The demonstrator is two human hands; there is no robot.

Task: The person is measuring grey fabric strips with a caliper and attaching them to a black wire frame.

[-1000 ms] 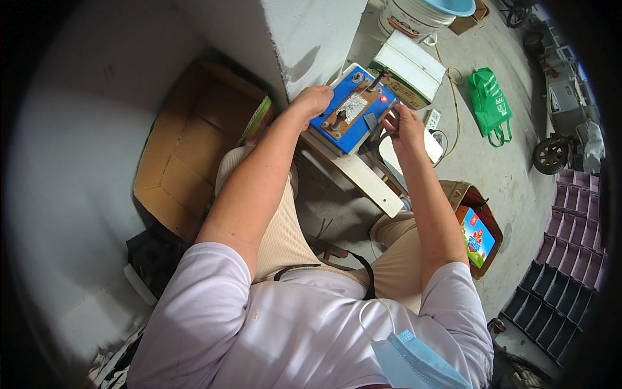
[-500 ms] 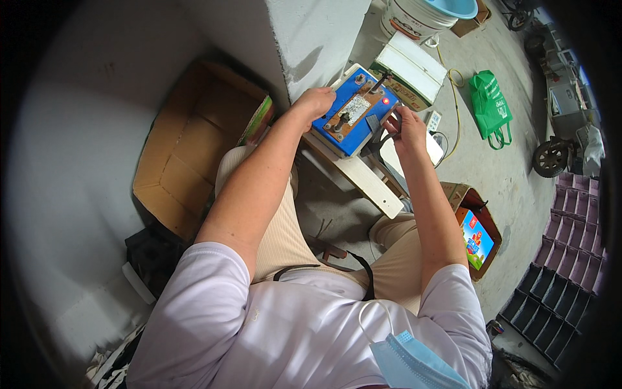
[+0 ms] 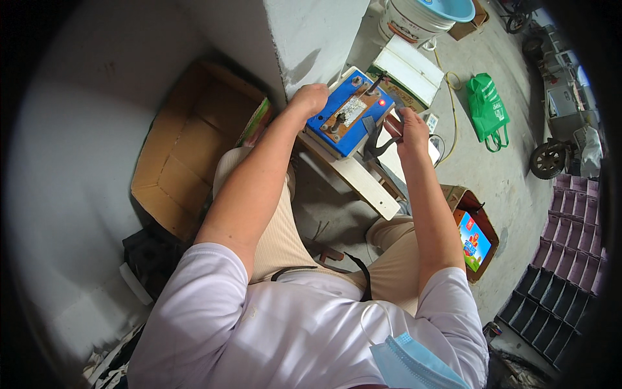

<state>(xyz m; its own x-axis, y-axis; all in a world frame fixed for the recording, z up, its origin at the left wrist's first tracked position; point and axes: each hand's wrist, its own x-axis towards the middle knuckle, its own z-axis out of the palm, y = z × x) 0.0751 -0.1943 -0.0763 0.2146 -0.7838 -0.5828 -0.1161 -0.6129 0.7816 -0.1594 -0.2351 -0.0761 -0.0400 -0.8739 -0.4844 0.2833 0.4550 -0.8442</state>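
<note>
A blue box-shaped device (image 3: pixel 350 137) sits on a pale wooden bench (image 3: pixel 366 188) in front of me. A rusty brown plate with a worn label (image 3: pixel 354 111), metal posts and a lit red lamp (image 3: pixel 382 103) are on its top. My left hand (image 3: pixel 310 102) is closed at the device's far left edge; its fingertips are hidden, so what it holds cannot be told. To the right of the device, my right hand (image 3: pixel 411 131) has its fingers closed on a black strap (image 3: pixel 381 150), which curves from the device's right side up to the fingertips.
An opened cardboard box (image 3: pixel 175 155) leans by the wall at left. Behind the device are a white-topped carton (image 3: pixel 408 68) and a bucket (image 3: pixel 408 26). Further right are a green bag (image 3: pixel 487 107), a yellow cord (image 3: pixel 456 123), a small carton (image 3: pixel 487 259) and compartment trays (image 3: pixel 544 298).
My left hand has slid slightly left along the device's edge. The right hand has moved down a little, and the black strap's loop hangs lower and looser.
</note>
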